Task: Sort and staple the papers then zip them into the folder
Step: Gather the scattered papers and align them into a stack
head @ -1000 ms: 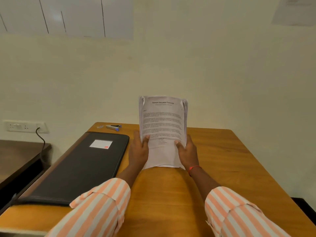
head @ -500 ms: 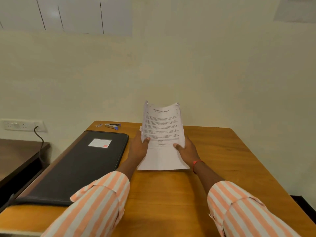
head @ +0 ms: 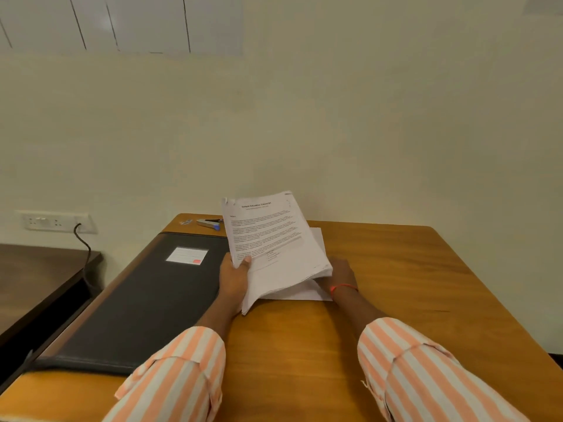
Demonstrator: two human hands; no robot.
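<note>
The stack of papers (head: pixel 274 248) is held above the middle of the tabletop (head: pixel 396 284), tilted, with its printed top page facing the camera and its upper edge toward the wall. The left hand (head: pixel 234 278) grips the stack at its lower left edge: the thumb lies on the top page and the remaining fingers are curled under the stack. The right hand (head: pixel 339 274) sits at the lower right corner of the stack. Its fingers are hidden behind the pages, so its grip cannot be determined. A red band (head: pixel 342 287) circles the right wrist. A loose sheet (head: pixel 304 295) lies flat on the tabletop directly beneath the stack.

The black folder (head: pixel 137 300) lies closed and flat along the left side of the tabletop, just beside the left hand. It carries a white label (head: pixel 187 255) near its far end. The stapler (head: pixel 210 223) rests on the tabletop beyond the folder, near the wall. A wall socket (head: pixel 54 221) with a plugged-in cable (head: pixel 83 239) is at far left.
</note>
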